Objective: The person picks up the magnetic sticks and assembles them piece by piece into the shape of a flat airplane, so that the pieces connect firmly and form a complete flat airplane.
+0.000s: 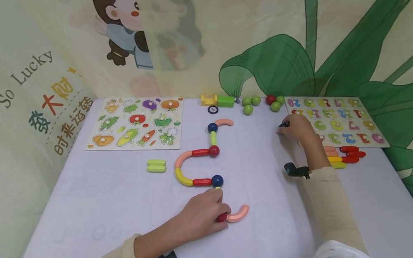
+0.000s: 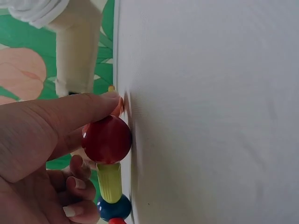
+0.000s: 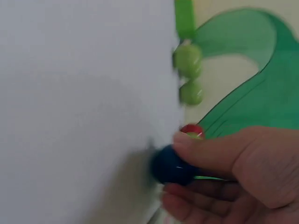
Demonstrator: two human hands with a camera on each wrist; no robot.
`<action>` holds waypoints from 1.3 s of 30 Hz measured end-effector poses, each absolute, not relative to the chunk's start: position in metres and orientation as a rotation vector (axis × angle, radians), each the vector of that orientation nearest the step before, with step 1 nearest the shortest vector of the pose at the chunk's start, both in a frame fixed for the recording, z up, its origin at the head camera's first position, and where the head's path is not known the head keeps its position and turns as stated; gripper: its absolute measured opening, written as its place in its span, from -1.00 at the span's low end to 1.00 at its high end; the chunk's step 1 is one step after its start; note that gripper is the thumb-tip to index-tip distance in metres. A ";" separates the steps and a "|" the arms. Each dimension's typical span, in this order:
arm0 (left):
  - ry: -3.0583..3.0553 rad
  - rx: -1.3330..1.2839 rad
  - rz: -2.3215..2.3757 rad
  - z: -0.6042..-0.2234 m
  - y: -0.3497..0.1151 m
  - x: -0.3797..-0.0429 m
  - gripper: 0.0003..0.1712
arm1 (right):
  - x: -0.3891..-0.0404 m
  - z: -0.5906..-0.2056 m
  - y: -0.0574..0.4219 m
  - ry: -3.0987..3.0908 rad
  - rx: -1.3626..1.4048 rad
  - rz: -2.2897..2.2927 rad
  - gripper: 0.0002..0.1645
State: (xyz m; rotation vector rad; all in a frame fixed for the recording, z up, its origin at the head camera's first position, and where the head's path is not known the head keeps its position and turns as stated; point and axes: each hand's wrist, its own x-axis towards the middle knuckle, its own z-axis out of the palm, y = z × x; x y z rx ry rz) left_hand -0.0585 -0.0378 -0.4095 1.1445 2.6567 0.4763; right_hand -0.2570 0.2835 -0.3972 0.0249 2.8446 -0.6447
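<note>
A chain of magnetic sticks and balls lies on the table. At its near end my left hand (image 1: 202, 213) grips a red ball (image 2: 107, 140), which touches a pink curved stick (image 1: 239, 215). A yellow-green stick (image 2: 110, 183) links that ball to a blue ball (image 1: 217, 181). Farther along come a red stick (image 1: 202, 182), a yellow curved stick (image 1: 184, 178), a pink curved stick (image 1: 182, 159) and another red ball (image 1: 214, 151). Off to the right, my right hand (image 1: 297, 128) pinches a loose dark blue ball (image 3: 172, 165) between thumb and fingers, beside the number board.
A vegetable puzzle board (image 1: 137, 123) lies back left, with two yellow-green sticks (image 1: 156, 165) in front. Several green balls (image 1: 247, 109) and a green block (image 1: 225, 102) line the back edge. Loose red sticks (image 1: 351, 153) lie by the number board (image 1: 336, 120). A printed curtain hangs behind.
</note>
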 end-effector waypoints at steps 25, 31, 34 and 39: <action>2.601 1.108 0.588 -0.416 -0.038 -0.056 -0.77 | -0.118 -0.391 0.192 2.088 -0.873 -0.671 -0.76; 2.612 1.111 0.565 -0.415 -0.038 -0.057 -0.73 | -0.119 -0.392 0.192 2.081 -0.895 -0.684 -0.75; 2.618 1.118 0.557 -0.414 -0.038 -0.057 -0.73 | -0.121 -0.390 0.194 2.088 -0.886 -0.683 -0.74; 2.621 1.113 0.547 -0.414 -0.038 -0.058 -0.71 | -0.131 -0.378 0.222 2.263 -0.694 -0.639 -0.76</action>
